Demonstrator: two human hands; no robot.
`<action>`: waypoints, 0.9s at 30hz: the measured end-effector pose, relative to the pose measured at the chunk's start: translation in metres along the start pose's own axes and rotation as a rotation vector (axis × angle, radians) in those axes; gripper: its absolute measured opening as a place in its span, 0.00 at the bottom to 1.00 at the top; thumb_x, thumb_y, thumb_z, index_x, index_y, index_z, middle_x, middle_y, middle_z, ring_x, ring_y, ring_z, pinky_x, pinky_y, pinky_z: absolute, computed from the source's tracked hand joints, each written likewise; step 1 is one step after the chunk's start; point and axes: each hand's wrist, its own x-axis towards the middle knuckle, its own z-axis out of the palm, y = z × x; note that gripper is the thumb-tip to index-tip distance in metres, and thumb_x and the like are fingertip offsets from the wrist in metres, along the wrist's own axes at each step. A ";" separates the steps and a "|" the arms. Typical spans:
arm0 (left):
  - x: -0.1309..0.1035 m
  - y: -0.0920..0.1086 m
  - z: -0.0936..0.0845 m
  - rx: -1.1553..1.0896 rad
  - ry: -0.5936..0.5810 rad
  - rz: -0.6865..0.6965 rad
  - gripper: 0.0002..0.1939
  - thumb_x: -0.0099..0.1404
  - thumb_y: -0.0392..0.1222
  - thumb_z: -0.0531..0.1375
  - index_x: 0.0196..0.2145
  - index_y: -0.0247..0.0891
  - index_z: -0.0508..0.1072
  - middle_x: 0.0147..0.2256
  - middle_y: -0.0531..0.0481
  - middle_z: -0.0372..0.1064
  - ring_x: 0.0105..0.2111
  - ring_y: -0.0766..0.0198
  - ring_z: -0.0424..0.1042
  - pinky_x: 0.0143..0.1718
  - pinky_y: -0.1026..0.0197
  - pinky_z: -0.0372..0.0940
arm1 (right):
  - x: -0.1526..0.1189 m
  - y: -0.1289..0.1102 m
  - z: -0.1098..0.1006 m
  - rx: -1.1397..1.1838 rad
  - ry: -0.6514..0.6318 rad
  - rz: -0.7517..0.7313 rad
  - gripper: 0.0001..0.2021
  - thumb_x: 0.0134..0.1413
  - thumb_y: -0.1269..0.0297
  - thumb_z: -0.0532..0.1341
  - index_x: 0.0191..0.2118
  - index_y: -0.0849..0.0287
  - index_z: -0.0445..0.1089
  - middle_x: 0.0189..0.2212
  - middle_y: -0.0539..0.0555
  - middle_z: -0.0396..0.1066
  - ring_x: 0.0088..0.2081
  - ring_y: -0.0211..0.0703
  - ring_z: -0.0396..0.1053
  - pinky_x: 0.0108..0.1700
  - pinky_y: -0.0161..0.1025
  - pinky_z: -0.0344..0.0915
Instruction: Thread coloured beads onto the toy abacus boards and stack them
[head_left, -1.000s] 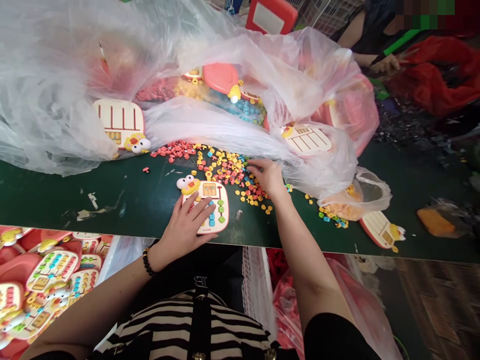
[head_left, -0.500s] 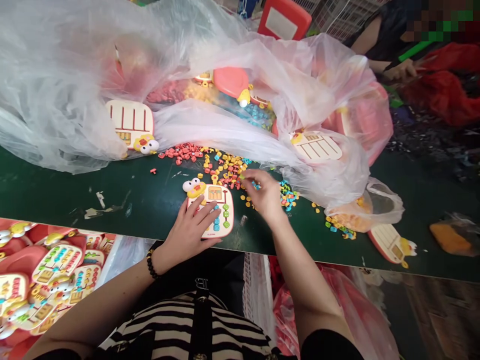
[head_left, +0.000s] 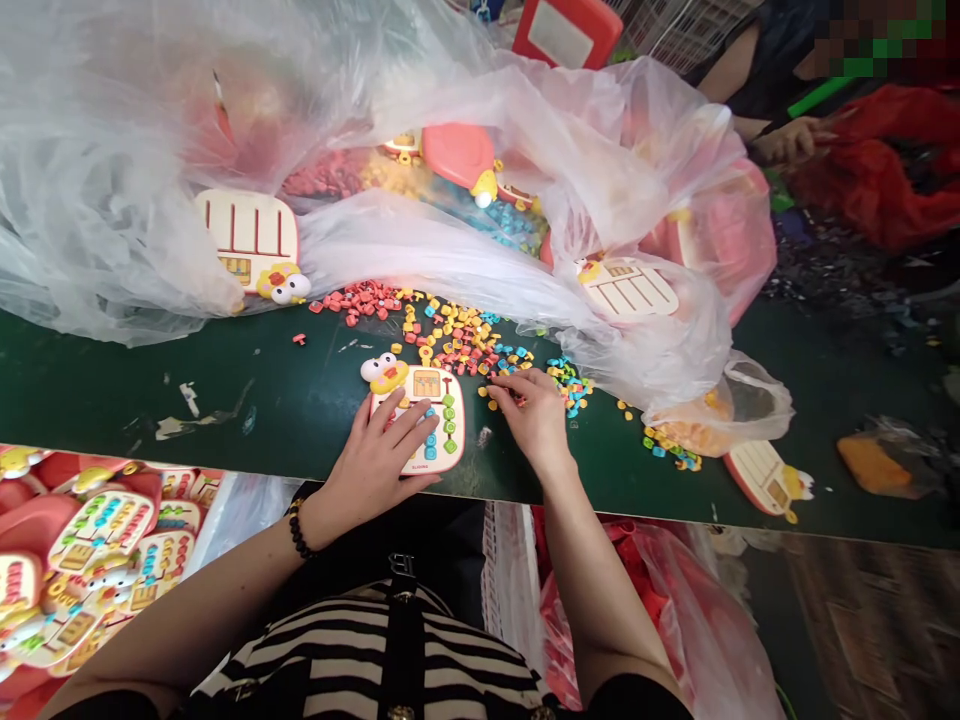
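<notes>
A cream toy board (head_left: 454, 455) with a red rim and a yellow duck head lies on the green table. It has slots with small coloured pieces; a column of green pieces (head_left: 449, 414) fills the right slot, and blue ones show beside it. My left hand (head_left: 382, 445) lies across the board's left part with fingers spread, hiding some slots. Right of the board, my right hand (head_left: 536, 415) is low over the table with thumb and fingers pinched together. Whatever is between its fingertips is too small to make out. Loose red and yellow pieces (head_left: 461, 335) lie just beyond.
Clear plastic sheeting (head_left: 435, 245) covers heaps of pieces at the back. Other duck boards rest at left (head_left: 255, 235), at right (head_left: 634, 290) and by the table edge (head_left: 761, 475). Filled boards (head_left: 105, 530) are piled lower left. A co-worker's hand (head_left: 791, 140) shows upper right.
My right hand has come down and toward me from the loose pieces, beside the board. The green column reaches higher in its slot. My left hand stays on the board.
</notes>
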 end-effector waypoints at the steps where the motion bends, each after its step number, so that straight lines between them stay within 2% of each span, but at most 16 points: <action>1: 0.000 0.000 0.000 0.003 0.003 -0.001 0.28 0.63 0.54 0.59 0.57 0.40 0.66 0.60 0.45 0.61 0.62 0.42 0.53 0.60 0.39 0.50 | 0.000 0.002 0.003 -0.031 -0.038 0.020 0.06 0.55 0.62 0.62 0.33 0.55 0.77 0.33 0.57 0.73 0.38 0.49 0.70 0.41 0.47 0.68; 5: 0.000 0.001 0.000 0.009 -0.001 -0.002 0.27 0.63 0.53 0.59 0.57 0.39 0.66 0.60 0.44 0.61 0.62 0.43 0.53 0.60 0.39 0.49 | -0.002 -0.002 0.016 -0.083 -0.108 0.059 0.03 0.52 0.66 0.63 0.29 0.56 0.73 0.32 0.57 0.71 0.38 0.51 0.67 0.42 0.48 0.65; 7: 0.000 0.001 -0.001 0.007 -0.007 -0.004 0.27 0.63 0.54 0.59 0.57 0.40 0.66 0.60 0.44 0.61 0.63 0.43 0.52 0.61 0.39 0.49 | -0.003 -0.010 0.016 -0.007 -0.121 0.060 0.05 0.53 0.68 0.61 0.27 0.56 0.70 0.32 0.55 0.70 0.38 0.49 0.66 0.42 0.47 0.64; 9: 0.000 0.001 -0.001 0.006 -0.008 -0.007 0.27 0.63 0.54 0.59 0.57 0.40 0.66 0.60 0.44 0.61 0.63 0.43 0.52 0.61 0.39 0.49 | -0.003 -0.019 0.014 0.178 -0.142 0.090 0.05 0.55 0.66 0.59 0.28 0.55 0.68 0.31 0.53 0.70 0.35 0.45 0.66 0.41 0.44 0.64; 12: 0.000 0.001 0.000 0.007 -0.007 -0.007 0.28 0.63 0.54 0.59 0.57 0.40 0.66 0.60 0.44 0.61 0.63 0.43 0.52 0.61 0.39 0.49 | -0.002 -0.029 0.012 0.593 -0.182 0.206 0.06 0.55 0.59 0.60 0.32 0.54 0.66 0.28 0.49 0.68 0.30 0.38 0.65 0.35 0.38 0.64; 15: 0.000 0.001 0.000 0.009 -0.006 -0.010 0.28 0.63 0.53 0.59 0.57 0.40 0.67 0.60 0.43 0.61 0.63 0.43 0.52 0.61 0.39 0.49 | 0.002 -0.032 0.017 0.904 -0.248 0.318 0.12 0.48 0.55 0.67 0.33 0.54 0.67 0.26 0.46 0.67 0.28 0.36 0.66 0.34 0.36 0.65; 17: 0.000 0.001 0.000 0.006 -0.008 -0.011 0.28 0.62 0.54 0.59 0.57 0.40 0.67 0.60 0.42 0.61 0.63 0.43 0.53 0.61 0.39 0.49 | 0.005 -0.030 0.022 0.982 -0.294 0.363 0.14 0.44 0.54 0.69 0.33 0.54 0.67 0.26 0.46 0.69 0.30 0.36 0.67 0.36 0.36 0.66; 21: 0.000 0.001 0.000 0.000 -0.017 -0.016 0.28 0.62 0.53 0.60 0.58 0.41 0.66 0.60 0.42 0.62 0.63 0.44 0.52 0.62 0.39 0.48 | 0.007 -0.025 0.030 0.915 -0.304 0.346 0.13 0.46 0.54 0.68 0.35 0.55 0.69 0.29 0.48 0.71 0.32 0.38 0.70 0.38 0.37 0.68; 27: 0.001 0.001 0.000 -0.005 -0.019 -0.020 0.29 0.62 0.54 0.60 0.58 0.43 0.65 0.60 0.44 0.61 0.63 0.44 0.52 0.61 0.39 0.48 | 0.007 -0.026 0.035 0.517 -0.198 0.129 0.08 0.57 0.59 0.60 0.38 0.54 0.74 0.36 0.53 0.74 0.37 0.42 0.70 0.42 0.42 0.69</action>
